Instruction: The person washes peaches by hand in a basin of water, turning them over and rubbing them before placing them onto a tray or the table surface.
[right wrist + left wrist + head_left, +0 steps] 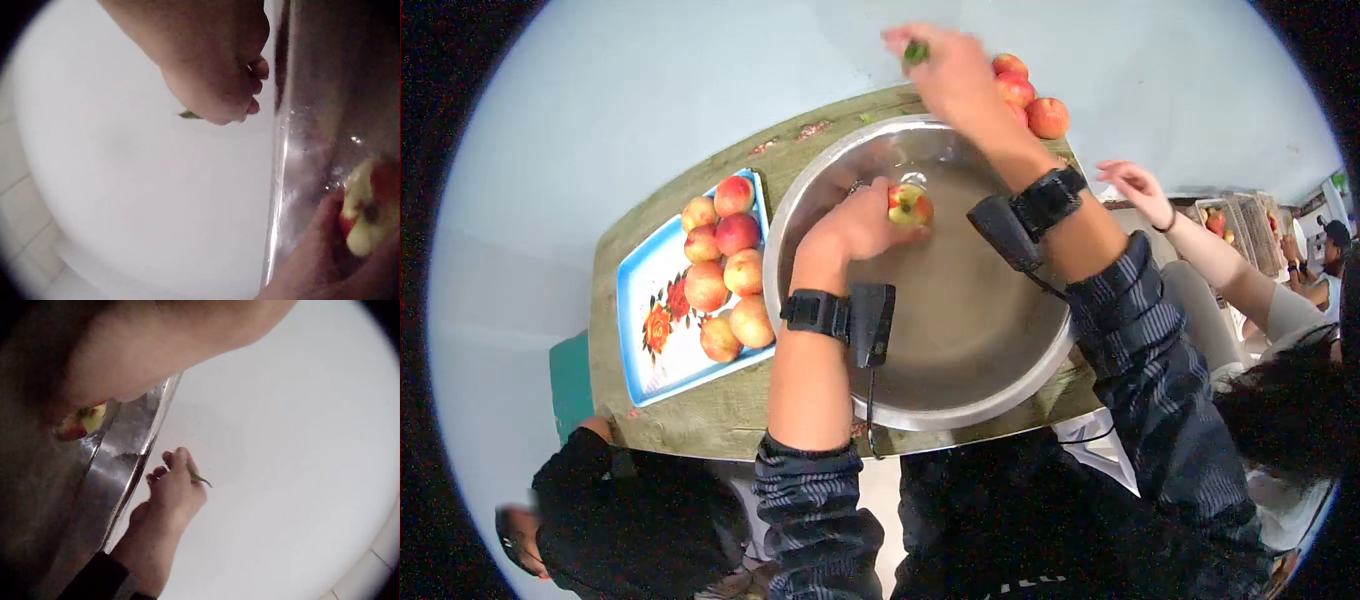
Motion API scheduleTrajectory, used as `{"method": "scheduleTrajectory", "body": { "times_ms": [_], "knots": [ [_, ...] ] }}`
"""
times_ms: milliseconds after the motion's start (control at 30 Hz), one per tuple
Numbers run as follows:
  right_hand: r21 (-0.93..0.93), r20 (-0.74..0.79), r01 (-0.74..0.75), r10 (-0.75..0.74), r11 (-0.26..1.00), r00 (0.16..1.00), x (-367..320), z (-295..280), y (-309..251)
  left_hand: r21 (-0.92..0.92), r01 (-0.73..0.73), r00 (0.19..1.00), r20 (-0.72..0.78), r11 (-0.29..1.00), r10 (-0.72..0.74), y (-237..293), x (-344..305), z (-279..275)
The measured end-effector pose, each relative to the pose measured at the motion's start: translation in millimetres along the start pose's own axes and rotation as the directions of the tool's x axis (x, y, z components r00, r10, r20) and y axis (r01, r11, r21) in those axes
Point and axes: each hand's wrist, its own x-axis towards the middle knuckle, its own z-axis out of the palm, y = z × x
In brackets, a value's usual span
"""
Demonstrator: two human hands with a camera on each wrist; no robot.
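Note:
My left hand (pixel 865 222) grips a red-and-yellow peach (pixel 911 206) inside a wide steel basin (pixel 800 190) of cloudy water. The peach's hollowed stem end faces up, and it also shows in the right wrist view beside the left fingers. Raised past the basin's far rim, my right hand (pixel 953 82) has curled fingers and holds a small green leaf (pixel 916 51). In the left wrist view the narrow tip of that leaf sticks out from the right hand (pixel 172 494).
A blue-rimmed floral tray (pixel 665 375) with several peaches (pixel 706 287) stands left of the basin on a worn table (pixel 685 430). More peaches (pixel 1048 117) lie at the back right. Another person's hand (pixel 1135 188) reaches in from the right; someone in black (pixel 630 520) is at lower left.

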Motion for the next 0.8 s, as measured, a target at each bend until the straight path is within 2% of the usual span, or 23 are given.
{"method": "scheduleTrajectory", "body": {
  "times_ms": [33,133,167,200,267,300,400,433,500,533,567,667,700,800],
  "knots": [
    [0.086,-0.099,0.050,-0.041,0.995,0.994,7.9,-12.5,-19.3,-0.012,0.016,1.000,-0.001,1.000,-0.016,-0.1,-2.9,3.9],
    [-0.123,-0.297,0.117,-0.149,0.985,0.943,7.1,-15.3,-25.5,-0.030,0.013,1.000,-0.001,0.999,-0.013,12.9,-7.2,-9.8],
    [-0.323,-0.034,-0.044,0.035,0.945,0.999,1.2,-7.2,-11.9,-0.055,0.001,1.000,0.026,0.999,0.000,22.7,-16.0,-14.3],
    [-0.309,-0.018,-0.098,0.097,0.946,0.995,-9.5,-0.6,0.3,-0.074,-0.018,0.998,0.051,0.997,0.022,31.5,-20.5,-18.1],
    [-0.282,-0.001,-0.179,0.187,0.942,0.982,-11.6,9.8,18.7,0.020,0.020,1.000,0.015,1.000,-0.020,13.7,-4.6,-9.8],
    [-0.068,-0.109,-0.157,0.149,0.985,0.983,-0.6,-8.2,-3.9,0.049,0.055,0.998,-0.003,0.997,-0.055,4.6,-1.1,-2.2],
    [0.001,-0.192,-0.176,0.173,0.984,0.966,9.3,-38.7,-49.5,0.033,0.088,0.996,-0.004,0.996,-0.088,9.7,-6.7,-4.7],
    [0.036,-0.179,-0.132,0.136,0.991,0.974,6.8,-20.7,-34.3,0.029,0.083,0.996,-0.009,0.996,-0.083,5.8,-4.1,-4.5],
    [-0.107,0.127,-0.092,0.105,0.990,0.986,-10.7,6.7,4.1,0.018,0.069,0.998,-0.011,0.997,-0.069,-0.9,0.2,-0.2],
    [-0.177,0.281,-0.057,0.106,0.983,0.954,-13.6,6.6,4.5,0.013,0.071,0.997,-0.013,0.997,-0.071,0.9,0.2,-2.9],
    [-0.127,0.382,-0.040,0.086,0.991,0.920,-18.8,4.9,6.7,0.005,0.074,0.997,-0.010,0.997,-0.074,2.0,0.1,-3.7],
    [0.015,0.490,0.032,-0.035,0.999,0.871,-22.3,6.8,-9.5,0.036,0.074,0.996,-0.044,0.997,-0.073,14.5,-7.0,-10.9],
    [-0.128,0.687,-0.057,0.130,0.990,0.715,-19.0,-0.6,-23.8,0.058,0.071,0.996,-0.063,0.996,-0.067,18.4,-9.2,-13.4],
    [-0.346,0.855,-0.185,0.390,0.920,0.342,-22.6,-21.1,-53.2,-0.183,-0.055,0.982,-0.187,0.982,0.020,8.3,-9.5,-10.7]
  ]
}}
